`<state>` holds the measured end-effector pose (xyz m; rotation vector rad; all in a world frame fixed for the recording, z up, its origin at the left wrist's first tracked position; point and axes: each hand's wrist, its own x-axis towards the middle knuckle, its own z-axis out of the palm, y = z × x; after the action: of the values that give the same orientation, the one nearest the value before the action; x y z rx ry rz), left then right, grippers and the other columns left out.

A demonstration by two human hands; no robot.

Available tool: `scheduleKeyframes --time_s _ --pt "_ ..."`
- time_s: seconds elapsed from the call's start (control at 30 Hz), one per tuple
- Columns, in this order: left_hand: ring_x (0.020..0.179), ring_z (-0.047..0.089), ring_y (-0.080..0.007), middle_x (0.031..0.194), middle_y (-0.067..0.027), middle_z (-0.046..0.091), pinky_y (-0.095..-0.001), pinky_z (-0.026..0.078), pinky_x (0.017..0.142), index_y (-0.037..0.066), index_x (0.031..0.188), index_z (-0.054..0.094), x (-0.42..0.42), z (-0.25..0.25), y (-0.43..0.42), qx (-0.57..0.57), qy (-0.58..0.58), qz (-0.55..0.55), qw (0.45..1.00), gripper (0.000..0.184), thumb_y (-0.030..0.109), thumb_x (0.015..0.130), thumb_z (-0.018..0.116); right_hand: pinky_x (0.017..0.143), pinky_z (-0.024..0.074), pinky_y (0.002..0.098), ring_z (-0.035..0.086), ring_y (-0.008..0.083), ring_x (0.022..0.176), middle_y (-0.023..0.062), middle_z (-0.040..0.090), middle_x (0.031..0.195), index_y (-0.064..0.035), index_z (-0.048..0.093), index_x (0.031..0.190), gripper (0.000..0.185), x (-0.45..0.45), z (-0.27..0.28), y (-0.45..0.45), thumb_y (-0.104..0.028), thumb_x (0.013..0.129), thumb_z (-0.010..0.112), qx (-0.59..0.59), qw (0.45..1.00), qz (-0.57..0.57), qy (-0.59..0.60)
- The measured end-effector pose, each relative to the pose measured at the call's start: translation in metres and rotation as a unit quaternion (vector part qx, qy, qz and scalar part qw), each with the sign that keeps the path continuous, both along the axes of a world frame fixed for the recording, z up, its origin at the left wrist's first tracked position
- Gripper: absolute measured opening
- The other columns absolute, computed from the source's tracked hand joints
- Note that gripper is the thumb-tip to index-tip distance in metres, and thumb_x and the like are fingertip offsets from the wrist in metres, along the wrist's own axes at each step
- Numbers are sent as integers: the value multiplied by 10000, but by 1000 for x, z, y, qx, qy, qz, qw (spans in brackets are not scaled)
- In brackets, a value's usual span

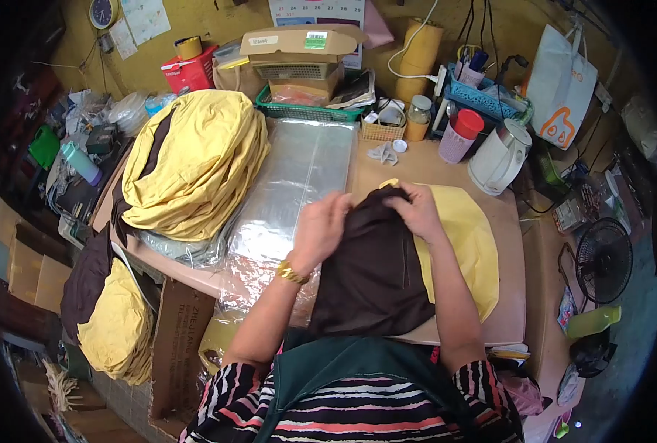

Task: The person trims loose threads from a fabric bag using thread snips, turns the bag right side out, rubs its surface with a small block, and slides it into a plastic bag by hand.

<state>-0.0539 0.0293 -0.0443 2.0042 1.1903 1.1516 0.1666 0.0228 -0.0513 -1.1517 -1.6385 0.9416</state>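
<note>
A dark brown and yellow cloth piece lies in front of me on the table, its dark brown cloth (369, 273) nearest my body and its yellow cloth (465, 251) spread to the right. My right hand (419, 213) is closed, pinching the upper edge of the dark cloth. At the upper left edge of that cloth is my left hand (321, 227), fingers drawn together against it; the fingertips are partly hidden. Flat clear plastic bags (291, 177) lie left of the cloth. Beyond them rises a tall pile of folded yellow cloth (195, 166) with dark brown parts.
Along the back stand a green basket (310, 111) with boxes, a glass jar (418, 118), a pink cup (458, 138) and a white kettle (500, 156). More yellow and brown cloth (114, 317) hangs at the lower left beside a cardboard box (181, 354). A black fan (604, 260) stands right.
</note>
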Motion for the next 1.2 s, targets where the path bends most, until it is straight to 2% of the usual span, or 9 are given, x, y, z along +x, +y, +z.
scheduleKeyframes --time_s 0.13,0.3,0.47,0.57,0.63,0.8,1.0,1.1,1.2 --pt "515 526 -201 597 -96 583 -339 418 525 14 729 611 -68 -20 30 17 -33 144 989 347 245 977 535 728 484 248 605 85 771 22 683 862 30 678 983 171 29 5 -6 -117 914 624 -30 977 -89 193" --pt "684 548 -168 792 -96 624 -315 445 626 10 810 600 -102 -12 44 79 -93 238 964 277 244 956 582 668 464 230 578 72 719 2 659 820 4 670 943 283 15 34 -21 -273 950 615 -40 978 -49 197" --pt "1030 585 -287 1144 -150 603 -354 474 815 22 1089 617 -10 28 5 186 -109 17 976 337 241 850 710 621 417 232 509 68 657 -33 588 756 -17 667 948 286 19 31 -15 -298 956 609 -62 992 -52 101" --pt "842 601 -238 947 -131 664 -333 480 728 24 1041 664 -1 21 10 141 48 -63 987 282 222 847 710 655 416 243 487 77 678 -48 547 753 -16 666 950 289 11 43 -16 -301 953 613 -70 990 -63 108" --pt "708 582 -178 828 -97 689 -309 476 685 19 990 691 -9 29 10 31 169 -142 975 225 197 852 706 598 354 188 434 10 657 -55 600 795 -22 666 951 261 17 41 -8 -275 961 602 163 975 -152 18" --pt "551 529 -217 629 -148 569 -343 418 561 13 794 668 -44 34 6 -51 66 -183 980 235 227 891 648 578 338 189 432 5 656 -69 563 736 -35 662 914 259 31 56 -17 -288 948 621 111 965 -226 74" --pt "920 609 -190 1160 -103 590 -258 463 659 48 750 572 -40 23 5 -119 -279 -311 901 280 233 960 577 697 412 226 498 44 751 -36 634 813 4 698 892 320 33 56 -13 -309 928 647 17 971 -235 46" --pt "986 614 -173 928 -71 594 -227 462 677 70 932 500 -32 9 6 -343 -580 -435 598 206 261 975 563 668 419 222 508 38 721 -36 637 787 3 704 875 312 20 63 -13 -302 920 659 -1 979 -197 49" --pt "646 540 -98 859 -17 555 -159 365 502 84 1041 525 -24 8 12 -307 -492 -368 727 143 218 991 533 646 426 216 514 33 703 -39 637 777 10 705 882 294 7 70 -17 -280 915 667 7 982 -176 69"
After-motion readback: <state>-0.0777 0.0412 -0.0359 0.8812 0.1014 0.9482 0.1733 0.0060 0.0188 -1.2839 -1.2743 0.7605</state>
